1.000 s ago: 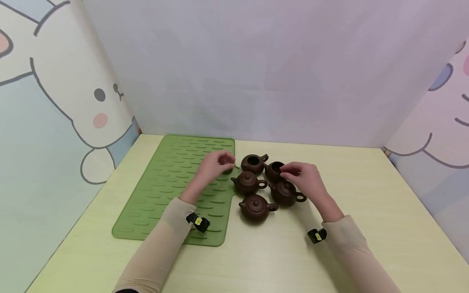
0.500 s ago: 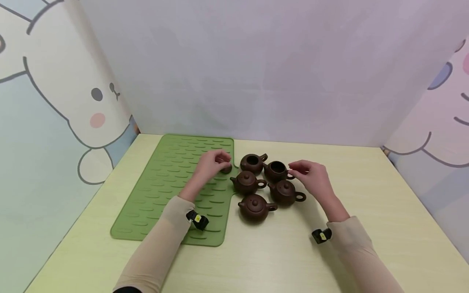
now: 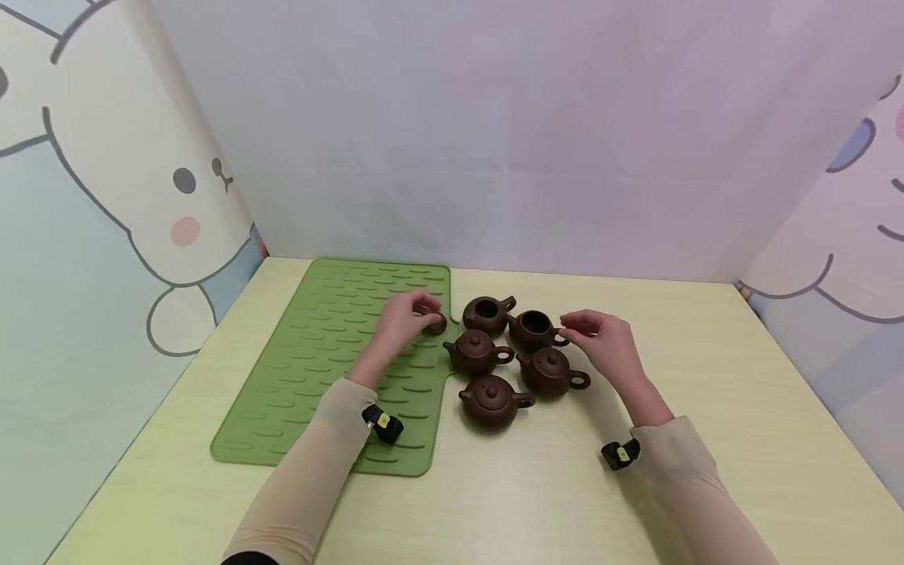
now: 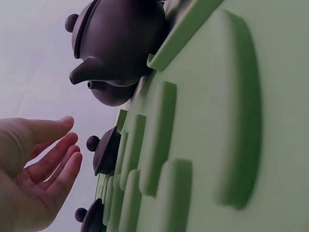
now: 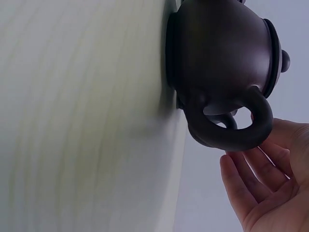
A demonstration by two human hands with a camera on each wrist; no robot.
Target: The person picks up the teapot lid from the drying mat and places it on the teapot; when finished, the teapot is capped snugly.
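L hand [image 3: 406, 322]: fingers loosely curved, thumb apart from them, positioned just beside a lid [image 3: 435, 323] lying knob-up on the green mat [image 3: 318, 349], w/ a 2nd lid [image 4: 92, 218] nearby. R hand [image 3: 600, 341]: fingers relaxed, tips beside the rear-R uncovered teapot [image 3: 528, 337], handle contact can't be told. Adj. on table [image 3: 530, 486]: 1 more uncovered pot [image 3: 482, 319], 3 lidded pots [image 3: 490, 412].

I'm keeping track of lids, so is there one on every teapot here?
No, the head view shows the farthest teapot and the teapot to its right standing uncovered.
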